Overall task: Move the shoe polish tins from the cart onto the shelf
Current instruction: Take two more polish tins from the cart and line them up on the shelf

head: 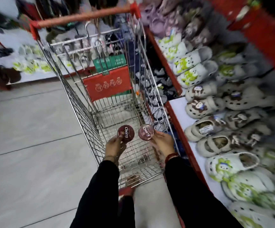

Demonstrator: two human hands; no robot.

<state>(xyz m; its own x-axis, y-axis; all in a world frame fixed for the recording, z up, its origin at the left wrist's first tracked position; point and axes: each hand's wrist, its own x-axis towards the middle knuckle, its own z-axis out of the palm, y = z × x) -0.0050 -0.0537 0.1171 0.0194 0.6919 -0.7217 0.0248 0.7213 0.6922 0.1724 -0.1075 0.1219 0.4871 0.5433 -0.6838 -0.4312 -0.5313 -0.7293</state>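
Tins: we hold two, left tin [126, 133] and right tin [146, 132], above the cart [77, 102].
Grip: left hand [114, 148] and right hand [163, 143] each clamped on a tin's rim.
Shelf [181, 116]: alongside, right; we keep lids level, seek a bare patch.
Remaining: blurred, perhaps more below.

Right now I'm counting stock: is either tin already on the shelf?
No, the left hand and right hand each hold a tin above the cart.

Two forearms in long black sleeves [100, 186]. The right wrist wears red bangles [171, 156]; the left wrist wears a thin dark bracelet [110, 157].
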